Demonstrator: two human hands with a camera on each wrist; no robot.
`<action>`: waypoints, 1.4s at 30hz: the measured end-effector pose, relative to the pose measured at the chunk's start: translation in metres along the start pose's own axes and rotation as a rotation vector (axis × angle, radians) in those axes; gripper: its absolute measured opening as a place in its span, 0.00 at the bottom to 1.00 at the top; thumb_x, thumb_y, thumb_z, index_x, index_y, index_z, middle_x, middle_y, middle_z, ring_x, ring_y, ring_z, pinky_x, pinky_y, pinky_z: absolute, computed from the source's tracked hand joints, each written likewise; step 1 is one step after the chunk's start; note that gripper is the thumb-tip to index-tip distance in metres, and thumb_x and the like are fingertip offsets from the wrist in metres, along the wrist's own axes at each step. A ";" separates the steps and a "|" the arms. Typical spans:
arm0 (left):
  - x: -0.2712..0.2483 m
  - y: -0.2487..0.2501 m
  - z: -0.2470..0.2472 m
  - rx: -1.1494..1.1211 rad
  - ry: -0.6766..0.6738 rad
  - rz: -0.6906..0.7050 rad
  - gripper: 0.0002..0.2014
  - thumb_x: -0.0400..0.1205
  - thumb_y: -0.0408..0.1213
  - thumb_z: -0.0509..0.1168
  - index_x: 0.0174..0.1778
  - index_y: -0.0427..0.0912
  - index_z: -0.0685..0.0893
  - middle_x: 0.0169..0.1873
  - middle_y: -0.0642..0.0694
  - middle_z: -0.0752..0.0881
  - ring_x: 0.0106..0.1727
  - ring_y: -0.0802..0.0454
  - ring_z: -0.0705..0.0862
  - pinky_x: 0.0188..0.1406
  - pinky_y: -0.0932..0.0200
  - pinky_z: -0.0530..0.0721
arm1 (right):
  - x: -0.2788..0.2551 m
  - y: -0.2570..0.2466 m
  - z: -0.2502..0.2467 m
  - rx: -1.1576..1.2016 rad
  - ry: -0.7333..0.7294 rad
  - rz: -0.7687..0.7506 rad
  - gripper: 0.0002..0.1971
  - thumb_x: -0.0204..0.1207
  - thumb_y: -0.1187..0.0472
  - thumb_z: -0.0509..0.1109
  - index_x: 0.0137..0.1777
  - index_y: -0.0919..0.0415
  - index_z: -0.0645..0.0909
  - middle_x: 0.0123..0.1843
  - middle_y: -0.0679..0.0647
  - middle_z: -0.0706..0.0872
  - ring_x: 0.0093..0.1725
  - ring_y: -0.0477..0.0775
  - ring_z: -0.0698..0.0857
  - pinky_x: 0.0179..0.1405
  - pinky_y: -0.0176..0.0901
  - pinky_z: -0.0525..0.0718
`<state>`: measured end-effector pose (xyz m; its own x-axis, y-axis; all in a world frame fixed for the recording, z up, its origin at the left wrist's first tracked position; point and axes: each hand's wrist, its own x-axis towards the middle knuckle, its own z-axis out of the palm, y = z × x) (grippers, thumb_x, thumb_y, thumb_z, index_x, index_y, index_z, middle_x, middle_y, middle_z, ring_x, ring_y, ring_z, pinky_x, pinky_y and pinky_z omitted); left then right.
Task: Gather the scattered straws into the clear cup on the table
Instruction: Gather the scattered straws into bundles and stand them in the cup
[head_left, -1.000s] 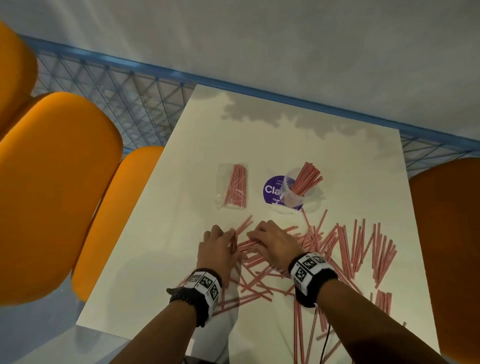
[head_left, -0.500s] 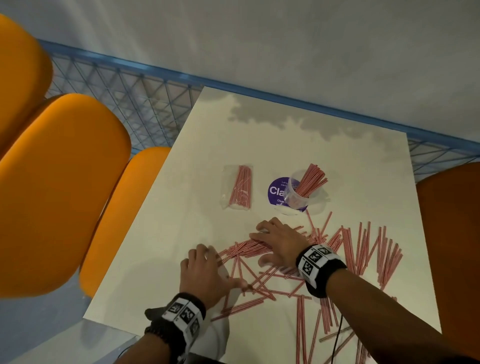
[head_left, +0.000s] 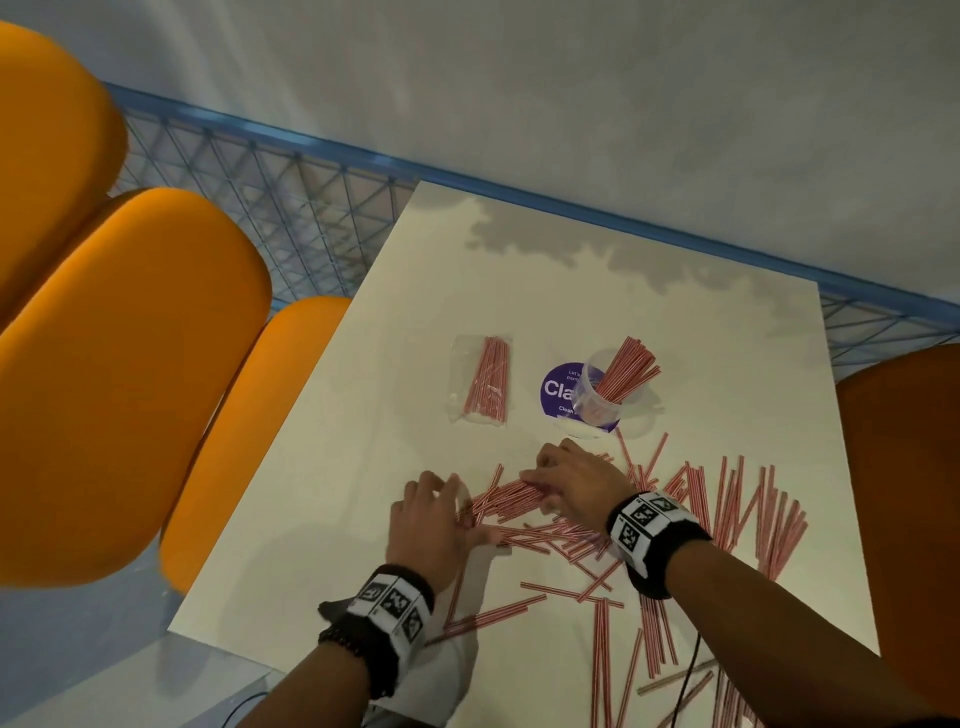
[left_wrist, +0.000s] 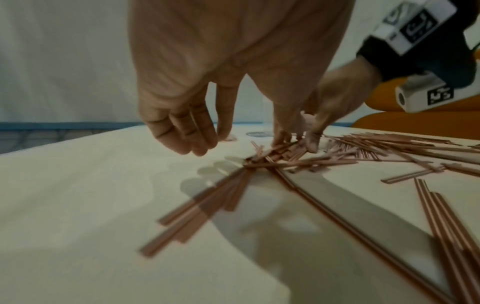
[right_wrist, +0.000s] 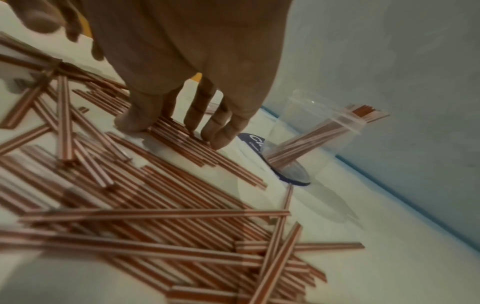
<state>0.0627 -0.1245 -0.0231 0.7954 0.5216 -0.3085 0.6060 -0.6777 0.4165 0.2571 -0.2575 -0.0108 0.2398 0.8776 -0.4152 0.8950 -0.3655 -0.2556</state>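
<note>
Straws (head_left: 691, 525) lie scattered across the lower middle and lower right of the head view, red-and-white striped, many crossing each other on the white counter (head_left: 322, 525). Both hands are down among them at the centre of the frame. The right hand (head_left: 576, 483) lies palm-down on a small heap, its fingers (right_wrist: 218, 121) fairly straight and spread, tips pressing on a row of parallel straws; its grip is wide and closes on nothing. The left hand (head_left: 431, 519) sits just left of it, at the left end of the same heap. In the left wrist view its fingers (left_wrist: 187, 131) hang loosely curled above the counter, clear of the surface and holding nothing, while its thumb side reaches down to the heap; whether the thumb touches the straws I cannot tell.

Above the hands, right of centre in the head view, stands the cup (head_left: 605, 395), clear and upright, with a bunch of straws leaning in it toward the upper right, their ends sticking out past the rim. It rests partly on a round purple sticker (head_left: 558, 387). Left of the sticker lies a clear bag (head_left: 480, 379) with more straws inside, apart from the loose ones. Each wrist carries a black band with square black-and-white markers. Orange seats (head_left: 130, 364) fill the left side, and another shows at the right edge.
</note>
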 end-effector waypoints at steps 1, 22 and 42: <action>-0.003 -0.010 -0.001 0.034 -0.016 0.006 0.43 0.65 0.73 0.67 0.70 0.49 0.73 0.64 0.48 0.76 0.65 0.48 0.73 0.62 0.51 0.75 | -0.003 0.000 0.000 0.018 0.011 0.005 0.27 0.79 0.45 0.68 0.77 0.49 0.73 0.68 0.52 0.77 0.64 0.54 0.72 0.63 0.55 0.78; 0.012 0.002 0.024 0.040 -0.019 0.225 0.25 0.78 0.57 0.66 0.68 0.49 0.78 0.58 0.49 0.79 0.60 0.46 0.74 0.57 0.52 0.75 | 0.007 -0.016 0.009 -0.003 -0.016 -0.112 0.23 0.78 0.53 0.70 0.73 0.54 0.76 0.65 0.53 0.78 0.61 0.54 0.72 0.59 0.57 0.80; 0.042 0.054 0.016 0.327 -0.216 0.224 0.16 0.77 0.26 0.60 0.61 0.36 0.72 0.60 0.37 0.76 0.61 0.39 0.74 0.57 0.50 0.75 | 0.013 -0.033 0.008 -0.150 -0.103 -0.003 0.15 0.75 0.70 0.66 0.61 0.64 0.73 0.59 0.61 0.76 0.59 0.61 0.75 0.47 0.45 0.67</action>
<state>0.1286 -0.1474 -0.0269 0.8697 0.2465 -0.4276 0.3616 -0.9079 0.2119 0.2281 -0.2365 -0.0151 0.2041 0.8396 -0.5034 0.9437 -0.3055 -0.1270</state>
